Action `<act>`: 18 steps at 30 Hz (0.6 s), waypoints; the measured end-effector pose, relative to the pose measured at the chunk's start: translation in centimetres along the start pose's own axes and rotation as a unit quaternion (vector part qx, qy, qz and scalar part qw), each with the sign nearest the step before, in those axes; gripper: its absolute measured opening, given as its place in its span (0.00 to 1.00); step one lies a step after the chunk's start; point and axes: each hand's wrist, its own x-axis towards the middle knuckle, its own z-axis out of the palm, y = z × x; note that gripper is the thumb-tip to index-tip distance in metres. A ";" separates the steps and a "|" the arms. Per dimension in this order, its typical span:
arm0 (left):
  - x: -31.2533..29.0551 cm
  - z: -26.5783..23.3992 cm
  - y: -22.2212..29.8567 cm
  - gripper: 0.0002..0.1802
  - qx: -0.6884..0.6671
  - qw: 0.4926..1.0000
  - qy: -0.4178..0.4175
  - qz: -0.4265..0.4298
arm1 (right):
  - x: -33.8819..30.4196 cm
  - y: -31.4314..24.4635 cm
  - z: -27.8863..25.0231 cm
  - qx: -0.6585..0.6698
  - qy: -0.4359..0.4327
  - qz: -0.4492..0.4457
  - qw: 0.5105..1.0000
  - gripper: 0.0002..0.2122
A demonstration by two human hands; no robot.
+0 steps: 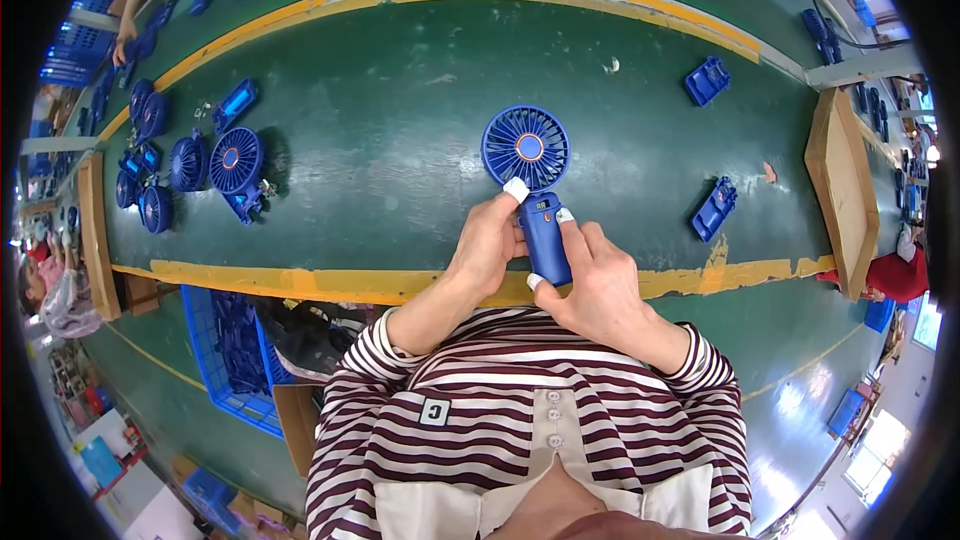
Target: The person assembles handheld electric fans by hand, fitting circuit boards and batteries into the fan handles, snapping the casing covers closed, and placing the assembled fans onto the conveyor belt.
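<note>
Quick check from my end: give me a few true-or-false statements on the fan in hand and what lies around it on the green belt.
1. Both hands, left hand and right hand, hold the blue handheld fan. True.
2. The fan's round head points toward the person. False: it points away.
3. A cluster of blue fans lies to the left. True.
4. The blue crate sits on the belt. False: it sits below the near edge.

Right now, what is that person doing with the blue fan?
A person in a striped shirt holds a small blue fan over a green table. The left hand and the right hand both grip its handle, with the round head pointing away from the body. More blue fans lie in a bunch at the table's left, and loose blue handle parts lie to the right.
</note>
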 end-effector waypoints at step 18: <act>0.0 0.1 0.3 0.16 0.017 0.991 -0.094 0.092 | 0.3 2.2 0.6 0.200 0.009 0.136 0.970 0.20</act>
